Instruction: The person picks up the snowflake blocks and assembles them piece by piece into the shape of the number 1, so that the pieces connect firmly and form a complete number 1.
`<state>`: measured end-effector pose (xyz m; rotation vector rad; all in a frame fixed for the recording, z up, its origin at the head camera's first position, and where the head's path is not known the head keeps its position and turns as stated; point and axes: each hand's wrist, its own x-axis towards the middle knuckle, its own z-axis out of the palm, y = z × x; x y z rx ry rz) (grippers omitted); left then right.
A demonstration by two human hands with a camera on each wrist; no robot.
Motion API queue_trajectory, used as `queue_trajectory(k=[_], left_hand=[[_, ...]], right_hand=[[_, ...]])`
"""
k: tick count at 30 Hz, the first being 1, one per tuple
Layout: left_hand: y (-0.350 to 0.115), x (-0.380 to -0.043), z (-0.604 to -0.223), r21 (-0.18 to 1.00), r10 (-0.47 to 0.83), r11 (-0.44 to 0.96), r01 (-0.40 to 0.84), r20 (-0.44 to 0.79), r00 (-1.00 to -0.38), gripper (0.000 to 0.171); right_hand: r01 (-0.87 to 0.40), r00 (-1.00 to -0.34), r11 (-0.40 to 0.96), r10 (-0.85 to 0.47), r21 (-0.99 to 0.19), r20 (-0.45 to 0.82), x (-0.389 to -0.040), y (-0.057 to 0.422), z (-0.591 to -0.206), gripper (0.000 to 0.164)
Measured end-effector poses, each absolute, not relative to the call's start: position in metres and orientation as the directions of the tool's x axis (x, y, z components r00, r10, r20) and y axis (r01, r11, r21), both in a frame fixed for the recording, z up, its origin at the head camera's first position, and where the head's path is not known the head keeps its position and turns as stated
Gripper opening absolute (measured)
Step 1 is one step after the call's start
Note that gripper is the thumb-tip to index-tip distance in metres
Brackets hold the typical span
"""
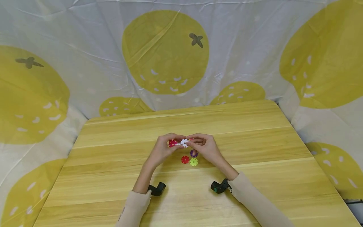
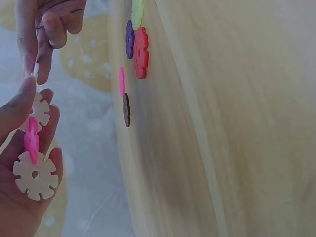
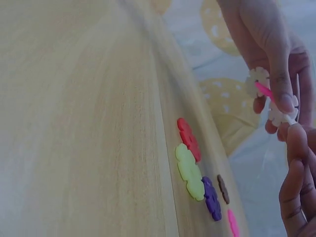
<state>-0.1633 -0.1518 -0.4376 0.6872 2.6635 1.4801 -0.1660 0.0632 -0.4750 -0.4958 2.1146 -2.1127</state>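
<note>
My left hand [image 1: 162,147] holds a short chain of notched plastic discs. In the left wrist view the chain shows a cream-white disc [image 2: 35,176] at one end, a pink disc [image 2: 31,140] slotted in edge-on, and another white disc [image 2: 41,111] under the thumb. Facing it, my right hand [image 1: 208,148] pinches a white disc [image 1: 185,143] between thumb and finger, at the free end of the chain. Fingers of both hands meet there and partly cover the joint. Whether the two pieces are slotted together cannot be seen.
Below the hands, a red disc [image 1: 185,160], a yellow-green disc [image 1: 193,162] and a purple disc [image 1: 194,153] lie close together on the wooden table [image 1: 113,176]. A brown disc [image 3: 223,189] and a pink disc [image 3: 233,223] lie farther back. A fruit-patterned cloth [image 1: 241,47] hangs behind.
</note>
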Motion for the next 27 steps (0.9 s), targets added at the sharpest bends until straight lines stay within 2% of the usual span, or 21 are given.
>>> queue_trajectory(k=[9,15,22,27], left_hand=[[-0.15,-0.166,-0.44,0.784,0.385,0.479,0.394,0.215,-0.898,0.033],[-0.151,-0.167,-0.439,0.777,0.367,0.483,0.403,0.238,-0.899,0.028],[-0.162,-0.167,-0.44,0.802,0.347,0.499,0.327,0.161,-0.924,0.032],[-0.167,-0.167,-0.443,0.818,0.344,0.496,0.292,0.124,-0.931,0.033]], right_hand=[[-0.106,-0.957,-0.06,-0.266,-0.993,0.118,-0.166,0.061,-0.473,0.021],[-0.06,-0.955,-0.084,-0.287,-0.995,0.082,-0.168,0.062,-0.473,0.022],[-0.048,-0.901,0.086,-0.433,-0.995,0.006,-0.17,0.079,-0.477,0.03],[-0.117,-0.837,0.212,-0.547,-0.97,-0.019,-0.169,0.092,-0.483,0.034]])
